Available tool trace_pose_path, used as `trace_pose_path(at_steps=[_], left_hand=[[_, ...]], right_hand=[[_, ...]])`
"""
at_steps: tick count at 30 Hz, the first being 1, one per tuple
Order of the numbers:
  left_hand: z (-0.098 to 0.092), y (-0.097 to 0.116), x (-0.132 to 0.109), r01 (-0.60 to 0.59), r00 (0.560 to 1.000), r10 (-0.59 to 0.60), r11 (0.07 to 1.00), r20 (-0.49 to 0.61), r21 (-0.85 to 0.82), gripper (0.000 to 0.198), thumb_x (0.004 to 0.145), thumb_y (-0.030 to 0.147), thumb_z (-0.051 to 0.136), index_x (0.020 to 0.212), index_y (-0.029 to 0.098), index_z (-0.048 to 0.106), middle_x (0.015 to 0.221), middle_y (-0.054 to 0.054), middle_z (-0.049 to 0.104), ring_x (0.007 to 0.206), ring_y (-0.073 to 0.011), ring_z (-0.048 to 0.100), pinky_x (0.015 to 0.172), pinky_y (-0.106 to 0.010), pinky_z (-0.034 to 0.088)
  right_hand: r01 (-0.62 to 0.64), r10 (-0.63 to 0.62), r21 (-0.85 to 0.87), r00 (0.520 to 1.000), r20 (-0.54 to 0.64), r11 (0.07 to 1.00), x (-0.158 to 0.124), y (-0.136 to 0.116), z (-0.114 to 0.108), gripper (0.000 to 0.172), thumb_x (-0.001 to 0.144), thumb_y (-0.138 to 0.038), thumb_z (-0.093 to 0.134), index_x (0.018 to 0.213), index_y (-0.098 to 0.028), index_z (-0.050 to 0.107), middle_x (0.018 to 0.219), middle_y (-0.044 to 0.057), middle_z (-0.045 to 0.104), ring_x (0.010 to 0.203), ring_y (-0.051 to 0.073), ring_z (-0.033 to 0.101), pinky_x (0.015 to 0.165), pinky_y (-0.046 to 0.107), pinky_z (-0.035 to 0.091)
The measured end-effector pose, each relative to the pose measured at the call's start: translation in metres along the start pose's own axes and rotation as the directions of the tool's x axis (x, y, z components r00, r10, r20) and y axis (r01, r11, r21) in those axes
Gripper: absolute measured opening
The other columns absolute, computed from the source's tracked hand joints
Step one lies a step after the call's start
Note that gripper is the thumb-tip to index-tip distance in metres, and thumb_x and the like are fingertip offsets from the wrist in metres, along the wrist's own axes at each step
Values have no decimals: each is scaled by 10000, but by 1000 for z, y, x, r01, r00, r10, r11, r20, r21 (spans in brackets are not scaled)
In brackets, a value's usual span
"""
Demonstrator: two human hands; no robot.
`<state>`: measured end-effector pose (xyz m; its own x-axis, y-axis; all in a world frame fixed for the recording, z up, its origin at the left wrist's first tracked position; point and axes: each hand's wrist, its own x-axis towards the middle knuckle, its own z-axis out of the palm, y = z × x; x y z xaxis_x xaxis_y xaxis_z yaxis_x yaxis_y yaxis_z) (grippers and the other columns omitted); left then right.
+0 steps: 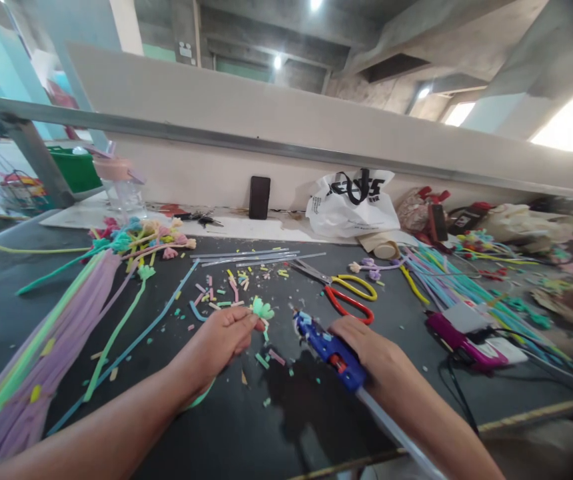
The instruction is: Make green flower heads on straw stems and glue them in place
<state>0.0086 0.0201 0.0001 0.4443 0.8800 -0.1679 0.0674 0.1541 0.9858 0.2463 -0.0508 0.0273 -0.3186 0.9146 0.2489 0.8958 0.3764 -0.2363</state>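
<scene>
My left hand [220,338] is closed in a pinch on a small green pipe-cleaner flower [262,309], held just above the dark table [176,427]. My right hand [366,347] is wrapped round a blue glue gun [329,348] with a red trigger. The gun's nozzle points left toward the flower, a short gap apart. A clear glue stick pokes out of the gun's back along my forearm. Small cut bits of coloured pipe cleaner lie scattered under and beyond both hands.
Scissors [349,293] with yellow and red handles lie just beyond my right hand. Long pipe cleaners [41,333] spread at the left, finished flowers [141,237] behind them. More pipe cleaners [456,283], a magenta glue gun [459,340], a white bag [354,203] and a phone [259,197] sit further back.
</scene>
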Motion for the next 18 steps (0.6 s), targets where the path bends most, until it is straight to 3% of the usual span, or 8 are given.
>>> trace_pose_path(at_steps=[5,7,9,12,13,15,18], left_hand=[[-2,-2,1,-8,1000,8,999,6,-32,298,844,426,466,785,155,574,445,92,313,399,-54,193,376,-177,132],[-3,-2,1,-9,1000,9,999,9,-38,297,843,423,469,784,154,579,443,91,314,399,-53,196,377,-174,130],[-3,-2,1,-7,1000,8,999,18,-52,299,842,425,473,786,152,582,444,91,314,400,-51,195,378,-173,120],[-3,-1,1,-12,1000,14,997,25,-78,311,840,435,477,790,147,584,448,92,305,401,-51,191,380,-174,112],[-3,0,0,-17,1000,19,996,24,-83,314,839,437,477,791,146,584,448,93,301,400,-51,188,381,-175,111],[-3,0,0,-29,999,31,996,22,-90,315,839,433,479,790,142,589,446,92,300,400,-50,190,383,-175,111],[-3,0,0,-44,999,44,994,1,-98,301,834,420,487,787,142,592,445,85,320,400,-49,209,385,-175,121]], right_hand=[[-227,253,-135,941,226,965,-12,40,-2,484,599,-25,426,1028,-205,556,1118,89,577,1043,234,544,836,380,404],[-266,299,-160,923,241,950,-17,52,-5,518,620,-51,451,1101,-217,545,1196,94,559,1124,262,501,861,420,391],[-272,300,-178,941,156,946,-16,52,-9,491,660,-91,488,1127,-229,550,1232,99,555,1156,287,476,873,447,375],[-163,155,-130,986,-66,978,-2,22,-8,290,775,-151,492,1032,-230,602,1153,98,609,1102,261,512,870,412,360],[-94,87,-99,993,-74,991,5,6,-4,218,798,-164,498,966,-235,618,1063,81,647,1040,244,547,862,398,354],[38,-37,-17,999,34,999,21,-28,7,163,807,-147,525,905,-234,620,930,43,672,906,199,595,828,364,346],[92,-85,-19,969,233,996,37,-63,27,145,794,-89,528,844,-193,615,861,52,671,832,192,605,767,344,337]])
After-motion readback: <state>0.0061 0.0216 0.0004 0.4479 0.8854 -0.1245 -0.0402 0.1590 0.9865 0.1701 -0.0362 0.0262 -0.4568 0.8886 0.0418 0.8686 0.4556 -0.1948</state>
